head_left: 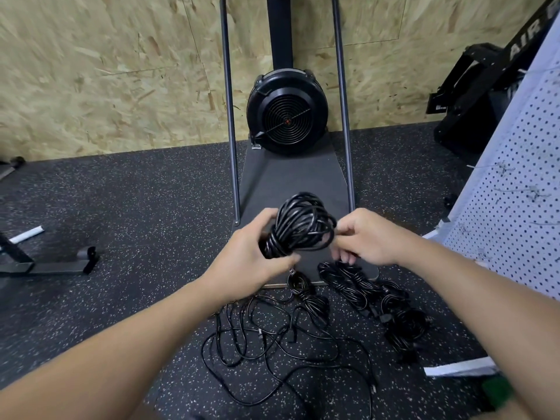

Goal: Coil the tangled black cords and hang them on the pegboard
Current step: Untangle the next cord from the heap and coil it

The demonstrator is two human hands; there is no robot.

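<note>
Both hands meet on 1 coiled black cord (298, 227) held above the floor: the left hand (253, 253) grips its lower-left end, the right hand (368, 237) pinches its right side. Its long axis runs from lower left to upper right. Loose tangled cords (272, 338) and bundled cords (372, 298) lie below; the pegboard (515, 207) stands at right.

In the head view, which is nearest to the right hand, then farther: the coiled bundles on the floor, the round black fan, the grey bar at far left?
1. Coiled bundles, just below the right hand.
2. Round black fan, ahead by the wall.
3. Grey bar, far left on the floor.
</note>
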